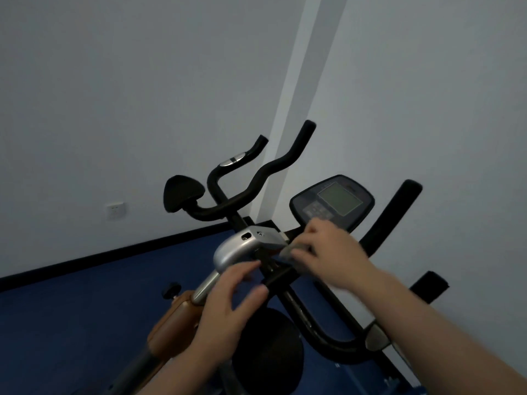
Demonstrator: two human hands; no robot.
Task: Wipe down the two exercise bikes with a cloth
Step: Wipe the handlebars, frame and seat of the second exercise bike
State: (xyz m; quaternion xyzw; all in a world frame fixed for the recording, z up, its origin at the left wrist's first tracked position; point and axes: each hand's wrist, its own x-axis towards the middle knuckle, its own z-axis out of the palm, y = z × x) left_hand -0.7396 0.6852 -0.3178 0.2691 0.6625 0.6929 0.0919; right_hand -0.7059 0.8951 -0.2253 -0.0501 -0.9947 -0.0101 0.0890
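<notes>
Mid-wipe, I judged — right hand (330, 252) pinched grey cloth (293, 249) at silver stem housing (245, 246); left hand (228, 303) fingers spread, empty. Next — console (332, 202).

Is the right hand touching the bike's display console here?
Apart. In the head view the right hand holds a grey cloth near the silver housing, and its knuckles overlap only the bottom edge of the console behind it.

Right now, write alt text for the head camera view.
A person's right hand presses a grey cloth against the silver handlebar mount of an exercise bike, while the left hand hovers open nearby. Its console and a second bike's handlebars stand behind.
</notes>
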